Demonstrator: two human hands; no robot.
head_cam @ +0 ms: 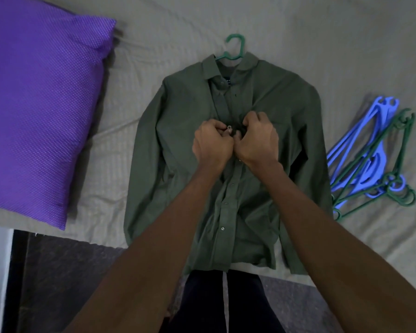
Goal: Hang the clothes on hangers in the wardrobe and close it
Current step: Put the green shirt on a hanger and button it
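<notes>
Head view: left hand (210, 143) and right hand (256, 138) sit close together at centre, fingers curled, both pinching the button placket of a dark green shirt (187, 145). It lies flat, front up, on the grey bed sheet (298, 32), with a green hanger (234, 48) inside it, hook poking out of the collar at 12 o'clock. Loose blue and green hangers (375, 159) lie piled at 3 o'clock. Purple pillow (39, 97) rests at 9 o'clock. Dark floor (65, 280) shows at 7 o'clock

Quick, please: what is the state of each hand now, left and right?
Left hand: closed, pinching the green shirt at a button.
Right hand: closed, pinching the shirt's front edge.
</notes>
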